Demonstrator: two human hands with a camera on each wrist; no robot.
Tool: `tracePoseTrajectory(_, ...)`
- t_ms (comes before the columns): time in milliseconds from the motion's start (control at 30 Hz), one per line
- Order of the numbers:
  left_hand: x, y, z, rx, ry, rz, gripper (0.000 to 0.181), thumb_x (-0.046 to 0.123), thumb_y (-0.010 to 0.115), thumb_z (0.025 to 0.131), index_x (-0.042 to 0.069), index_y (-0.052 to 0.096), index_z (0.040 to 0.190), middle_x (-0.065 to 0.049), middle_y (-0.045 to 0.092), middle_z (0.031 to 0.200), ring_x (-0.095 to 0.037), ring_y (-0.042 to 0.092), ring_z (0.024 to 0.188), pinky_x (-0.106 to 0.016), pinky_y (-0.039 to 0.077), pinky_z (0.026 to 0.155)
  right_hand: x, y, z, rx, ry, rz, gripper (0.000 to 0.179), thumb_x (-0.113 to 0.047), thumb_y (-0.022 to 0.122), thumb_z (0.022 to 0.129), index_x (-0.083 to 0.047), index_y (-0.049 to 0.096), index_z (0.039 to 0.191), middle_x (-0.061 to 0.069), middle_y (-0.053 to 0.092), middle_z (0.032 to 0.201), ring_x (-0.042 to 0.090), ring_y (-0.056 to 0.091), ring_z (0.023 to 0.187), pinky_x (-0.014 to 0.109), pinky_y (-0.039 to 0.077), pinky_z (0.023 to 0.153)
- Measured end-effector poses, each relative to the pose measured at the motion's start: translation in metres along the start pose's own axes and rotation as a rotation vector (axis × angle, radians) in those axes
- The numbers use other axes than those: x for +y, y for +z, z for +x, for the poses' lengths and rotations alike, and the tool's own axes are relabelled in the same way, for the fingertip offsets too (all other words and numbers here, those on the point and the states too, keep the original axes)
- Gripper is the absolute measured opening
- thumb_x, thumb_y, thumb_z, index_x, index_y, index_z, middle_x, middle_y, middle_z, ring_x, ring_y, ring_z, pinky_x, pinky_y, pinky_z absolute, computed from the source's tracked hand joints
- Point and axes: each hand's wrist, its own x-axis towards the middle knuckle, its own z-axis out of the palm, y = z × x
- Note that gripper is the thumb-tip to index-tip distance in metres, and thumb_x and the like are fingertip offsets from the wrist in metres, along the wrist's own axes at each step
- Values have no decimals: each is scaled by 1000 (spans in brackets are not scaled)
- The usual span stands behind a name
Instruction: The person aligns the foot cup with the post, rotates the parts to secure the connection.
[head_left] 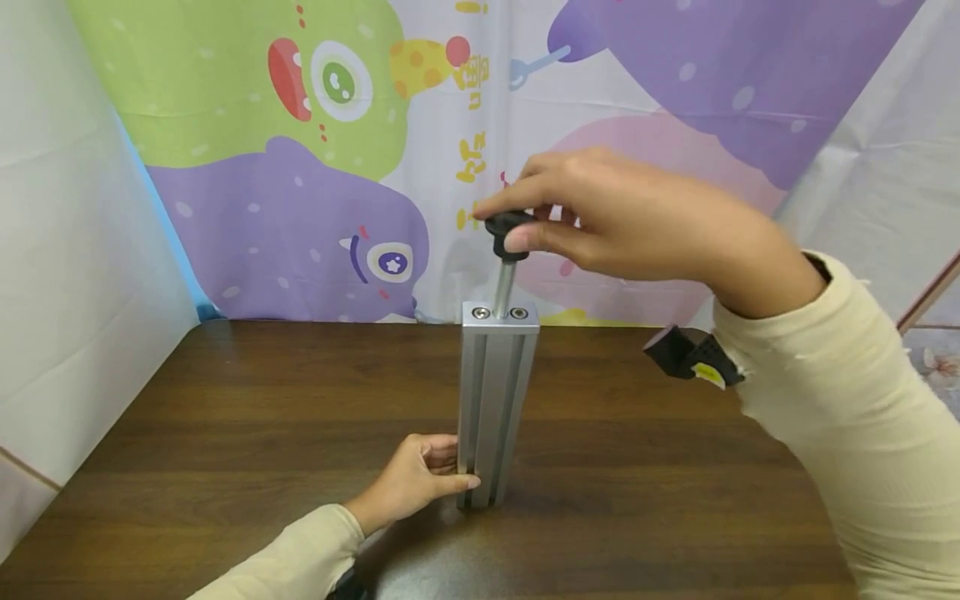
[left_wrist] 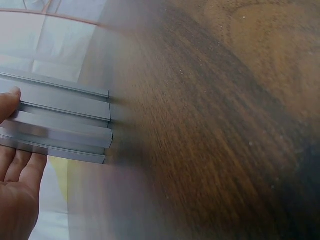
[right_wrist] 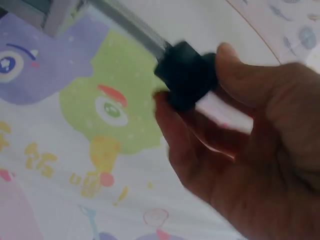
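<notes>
An aluminium profile (head_left: pixel 495 392) with slots down its sides stands upright on the wooden table. My left hand (head_left: pixel 408 479) grips it low down, thumb on the front face and the other fingers on the far side; the left wrist view shows the profile's slotted lower end (left_wrist: pixel 75 112). From the top plate, between two screws (head_left: pixel 481 313), rises a metal rod (head_left: pixel 506 285) capped by a black knob (head_left: pixel 510 229). My right hand (head_left: pixel 600 212) pinches this knob between thumb and fingers, and the right wrist view shows the fingertips at the knob (right_wrist: pixel 185 75).
Behind the table (head_left: pixel 262 433) hangs a cloth (head_left: pixel 360 150) printed with cartoon monsters. White panels (head_left: pixel 67 225) border the left side. A small black device (head_left: pixel 693 354) is strapped at my right wrist.
</notes>
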Motion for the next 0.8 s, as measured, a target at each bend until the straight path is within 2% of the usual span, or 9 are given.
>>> tracePoseTrajectory(33, 0, 0, 0, -2, 4, 2, 44, 11, 74, 71, -9, 57, 107, -18, 64, 99, -23, 61, 95, -26, 49, 82, -4, 2, 1, 52, 85, -32, 30, -47, 45, 89, -30, 62, 107, -12, 58, 84, 2, 47, 66, 20, 41, 59)
tracePoseTrajectory(100, 1, 0, 0, 0, 11, 12, 46, 12, 74, 71, -9, 56, 108, -19, 64, 100, -24, 60, 96, -27, 49, 83, -14, 9, 3, 183, 221, -116, 43, -59, 50, 80, -20, 68, 84, -9, 57, 68, 6, 46, 57, 22, 39, 53)
tracePoseTrajectory(167, 2, 0, 0, 0, 14, 17, 47, 12, 74, 72, -10, 56, 109, -19, 63, 101, -24, 60, 96, -27, 49, 83, -23, 15, 5, 306, 351, -197, 52, -66, 53, 73, -16, 63, 65, -6, 53, 56, 10, 44, 51, 25, 36, 47)
tracePoseTrajectory(267, 2, 1, 0, 0, 11, 22, 47, 12, 74, 72, -9, 56, 109, -18, 64, 100, -24, 60, 96, -26, 49, 83, -30, 23, 7, 415, 449, -272, 57, -66, 56, 71, -12, 53, 53, -2, 48, 49, 16, 41, 47, 29, 32, 43)
tracePoseTrajectory(367, 1, 1, 1, 0, 6, 28, 47, 13, 75, 71, -8, 56, 109, -18, 64, 100, -23, 60, 96, -26, 49, 83, -33, 25, 7, 432, 495, -274, 58, -66, 56, 71, -12, 49, 50, -1, 46, 47, 17, 40, 45, 30, 31, 42)
tracePoseTrajectory(500, 1, 1, 2, -5, 8, 39, 48, 15, 75, 71, -8, 56, 109, -17, 64, 101, -23, 60, 96, -26, 49, 83, -34, 22, 7, 398, 513, -261, 58, -67, 54, 71, -12, 50, 52, -1, 48, 50, 17, 41, 46, 30, 33, 43)
tracePoseTrajectory(600, 1, 1, 2, -17, 8, 31, 46, 13, 75, 71, -7, 57, 108, -17, 64, 100, -23, 60, 96, -26, 49, 82, -34, 16, 6, 308, 517, -219, 56, -66, 51, 74, -11, 58, 62, -1, 54, 56, 17, 47, 52, 31, 39, 49)
tracePoseTrajectory(700, 0, 0, 3, -20, 5, 34, 47, 12, 74, 71, -9, 56, 110, -18, 63, 102, -24, 60, 97, -27, 49, 82, -29, 6, 2, 146, 440, -129, 54, -60, 45, 83, -10, 64, 93, -3, 63, 77, 12, 55, 66, 29, 45, 62)
tracePoseTrajectory(800, -1, 0, 3, -20, 5, 32, 51, 11, 74, 72, -12, 52, 113, -21, 62, 104, -27, 59, 98, -28, 49, 82, -19, -4, -5, -23, 257, -26, 48, -45, 42, 91, -13, 48, 126, -4, 60, 108, 7, 56, 82, 25, 46, 76)
